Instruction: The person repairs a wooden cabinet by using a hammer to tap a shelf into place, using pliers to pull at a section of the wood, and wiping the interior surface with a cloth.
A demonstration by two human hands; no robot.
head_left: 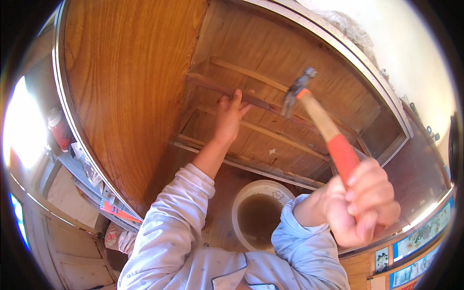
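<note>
My right hand (361, 205) is closed round the red grip of a claw hammer (337, 140), held raised at the right. Its pale wooden handle runs up to a dark metal head, blurred a little, which appears in front of the cabinet. With my left hand (230, 115) I grip a dark reddish wooden strip (205, 82), some fingers curled behind it. The strip crosses the open wooden cabinet (285, 38) from the inner left wall toward the right, past the hammer head. Whether the hammer touches the strip, I cannot tell.
Lighter wooden slats (285, 137) line the cabinet beside the strip. Below stands a white basin (238, 222) of murky brown water, between my forearms. A large wood-grain panel (121, 87) is at the left, with a cluttered shelf (92, 193) beyond it.
</note>
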